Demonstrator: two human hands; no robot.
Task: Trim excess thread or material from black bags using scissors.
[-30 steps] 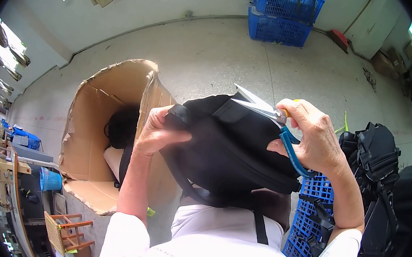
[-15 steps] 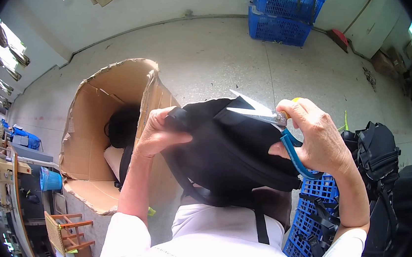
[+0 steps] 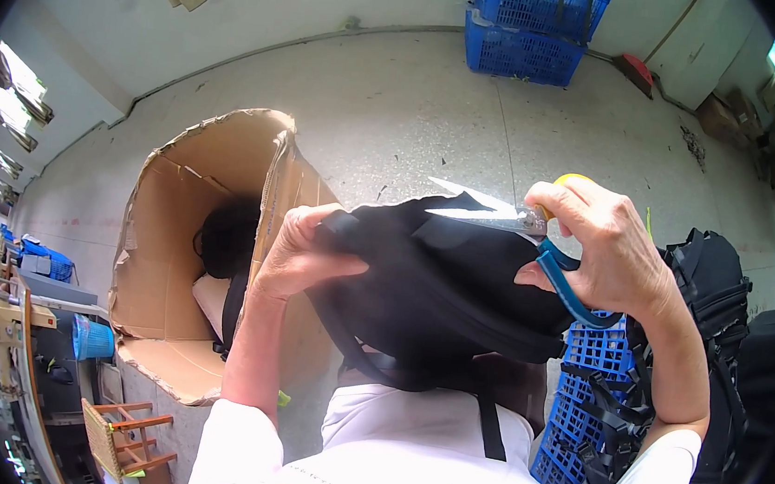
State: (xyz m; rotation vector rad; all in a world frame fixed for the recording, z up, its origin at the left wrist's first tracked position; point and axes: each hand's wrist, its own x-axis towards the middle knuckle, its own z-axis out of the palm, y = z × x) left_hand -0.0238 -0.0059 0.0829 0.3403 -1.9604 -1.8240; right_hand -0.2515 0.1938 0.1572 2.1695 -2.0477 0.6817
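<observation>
A black fabric bag (image 3: 439, 289) lies across my lap, its upper edge raised in front of me. My left hand (image 3: 304, 255) pinches the bag's upper left part between thumb and fingers. In my right hand (image 3: 606, 249) is a pair of scissors (image 3: 551, 244) with blue and yellow handles. Their blades are spread apart and point left, over the bag's far edge. Whether the blades touch the fabric I cannot tell.
At my left stands a large open cardboard box (image 3: 169, 286) with black items inside. A blue crate (image 3: 596, 355) with black straps and several black backpacks (image 3: 710, 282) are at my right. Stacked blue crates (image 3: 528, 46) stand by the far wall. A wooden stool (image 3: 122, 436) is at lower left.
My right hand has shifted slightly right with the scissors. The blades remain spread, and my left hand keeps its pinch on the bag, moving slightly right.
</observation>
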